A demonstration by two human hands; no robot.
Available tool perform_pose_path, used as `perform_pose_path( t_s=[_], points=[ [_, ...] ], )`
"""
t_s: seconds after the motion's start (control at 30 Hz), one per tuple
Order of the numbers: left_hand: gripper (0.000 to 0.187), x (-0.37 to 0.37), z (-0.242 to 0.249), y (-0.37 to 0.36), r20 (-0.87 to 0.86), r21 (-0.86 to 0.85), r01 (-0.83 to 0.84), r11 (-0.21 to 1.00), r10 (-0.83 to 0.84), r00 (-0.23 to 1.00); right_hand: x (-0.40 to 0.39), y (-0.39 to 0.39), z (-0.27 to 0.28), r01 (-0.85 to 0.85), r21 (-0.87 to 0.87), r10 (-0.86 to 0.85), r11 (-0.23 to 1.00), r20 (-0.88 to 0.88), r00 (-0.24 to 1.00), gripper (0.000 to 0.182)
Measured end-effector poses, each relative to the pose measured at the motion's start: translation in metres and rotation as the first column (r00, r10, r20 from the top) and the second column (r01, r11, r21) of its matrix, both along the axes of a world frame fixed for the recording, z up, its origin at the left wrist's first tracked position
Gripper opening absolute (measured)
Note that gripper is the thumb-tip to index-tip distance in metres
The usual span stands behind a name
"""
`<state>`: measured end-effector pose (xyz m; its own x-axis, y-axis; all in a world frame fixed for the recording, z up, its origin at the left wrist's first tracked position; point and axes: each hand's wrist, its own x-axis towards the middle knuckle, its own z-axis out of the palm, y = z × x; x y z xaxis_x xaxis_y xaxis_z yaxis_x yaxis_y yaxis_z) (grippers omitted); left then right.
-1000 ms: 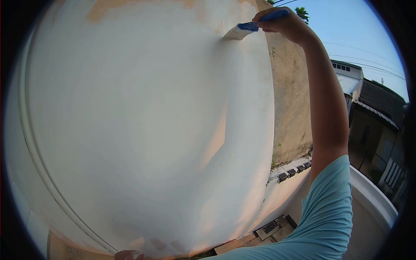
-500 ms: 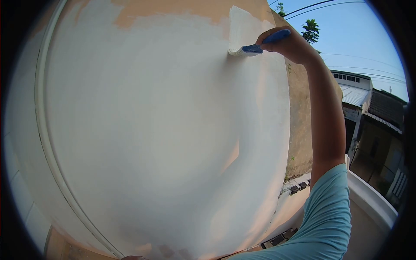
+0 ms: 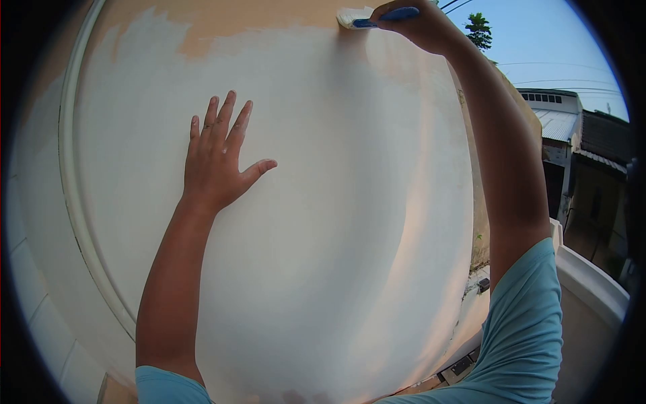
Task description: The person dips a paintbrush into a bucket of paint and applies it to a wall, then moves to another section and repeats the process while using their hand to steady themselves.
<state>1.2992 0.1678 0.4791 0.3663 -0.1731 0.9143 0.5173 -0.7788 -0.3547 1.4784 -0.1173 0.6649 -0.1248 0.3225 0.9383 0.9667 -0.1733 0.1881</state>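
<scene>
My right hand (image 3: 418, 25), raised high at the upper right, is closed around the blue handle of a paintbrush (image 3: 356, 20). White paint coats its bristles, which meet the wall near the top, where white borders a peach-orange band. My left hand (image 3: 219, 151) is spread with fingers pointing up, its back toward me, over the white-painted part of the wall (image 3: 296, 222). Specks of white paint show on its fingers. Nothing is held in it.
A pale vertical pipe (image 3: 69, 148) runs down the wall's left side. Unpainted peach-orange wall (image 3: 262, 13) spans the top. At the right stand a rough brown wall edge, a white parapet (image 3: 592, 273) and neighbouring houses (image 3: 558, 124), with wires overhead.
My left hand has come up into view, spread over the wall. The right hand with the paintbrush has moved higher and a little left. The view has shifted slightly.
</scene>
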Motion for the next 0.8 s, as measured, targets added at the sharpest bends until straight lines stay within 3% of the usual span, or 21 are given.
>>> perform_pose_path(
  t_s=[0.07,0.1,0.17,0.23,0.3,0.37,0.4,0.47,0.5,0.57,0.6,0.67,0.7,0.77,0.8],
  points=[
    [0.092,0.034,0.02,0.011,0.158,0.029,-0.021,0.999,0.016,0.987,-0.014,-0.013,-0.007,0.07,-0.058,-0.071,0.996,-0.024,0.997,0.016],
    [0.092,0.041,0.02,0.009,0.155,0.034,-0.001,0.999,-0.005,0.988,-0.016,-0.022,-0.007,0.071,-0.147,-0.072,0.986,0.001,0.997,0.015],
    [0.093,0.044,0.017,0.005,0.164,-0.025,-0.196,0.98,0.197,0.967,-0.02,-0.03,-0.004,0.09,-0.237,-0.088,0.967,0.018,0.996,0.014],
    [0.092,0.044,0.018,0.006,0.168,0.0,-0.191,0.982,0.188,0.968,-0.021,-0.026,0.002,-0.018,-0.275,-0.028,0.961,-0.163,0.986,0.012],
    [0.092,0.048,0.012,0.013,0.175,-0.011,-0.205,0.979,0.204,0.963,-0.018,-0.012,0.014,0.0,-0.183,-0.024,0.983,-0.132,0.991,0.012],
    [0.089,0.051,0.011,0.018,0.217,0.047,-0.159,0.986,0.145,0.965,-0.023,-0.003,0.024,0.051,0.02,-0.048,0.999,-0.119,0.992,0.013],
    [0.089,0.052,0.01,0.02,0.214,0.032,-0.167,0.985,0.156,0.964,-0.013,0.002,0.033,0.043,0.005,-0.042,0.999,-0.119,0.992,0.013],
    [0.087,0.052,0.011,0.019,0.221,0.037,-0.161,0.986,0.149,0.964,0.011,0.004,0.06,-0.084,0.157,0.07,0.984,0.098,0.993,0.01],
    [0.087,0.051,0.012,0.019,0.226,0.03,-0.17,0.985,0.159,0.961,0.02,0.004,0.064,-0.094,0.151,0.079,0.984,0.103,0.991,0.01],
    [0.087,0.051,0.012,0.021,0.232,0.061,-0.157,0.986,0.139,0.963,0.04,0.009,0.064,-0.249,-0.006,0.238,0.969,0.308,0.921,0.007],
    [0.087,0.051,0.011,0.022,0.229,0.059,-0.168,0.984,0.15,0.962,0.038,0.012,0.052,-0.259,-0.007,0.249,0.966,0.305,0.919,0.007],
    [0.086,0.052,0.012,0.023,0.241,0.069,-0.157,0.985,0.136,0.961,0.03,0.002,0.015,-0.291,-0.162,0.306,0.943,0.076,0.949,0.008],
    [0.086,0.052,0.012,0.022,0.245,0.07,-0.151,0.986,0.129,0.961,0.019,-0.005,-0.004,-0.284,-0.162,0.299,0.945,0.079,0.951,0.008],
    [0.087,0.05,0.013,0.019,0.253,0.062,-0.242,0.968,0.219,0.942,0.001,-0.02,-0.031,0.019,-0.14,-0.012,0.99,0.054,0.998,0.011],
    [0.087,0.05,0.013,0.018,0.25,0.071,-0.228,0.971,0.204,0.946,0.009,-0.032,-0.024,-0.112,-0.244,0.117,0.963,0.005,0.993,0.011]
  ],
)
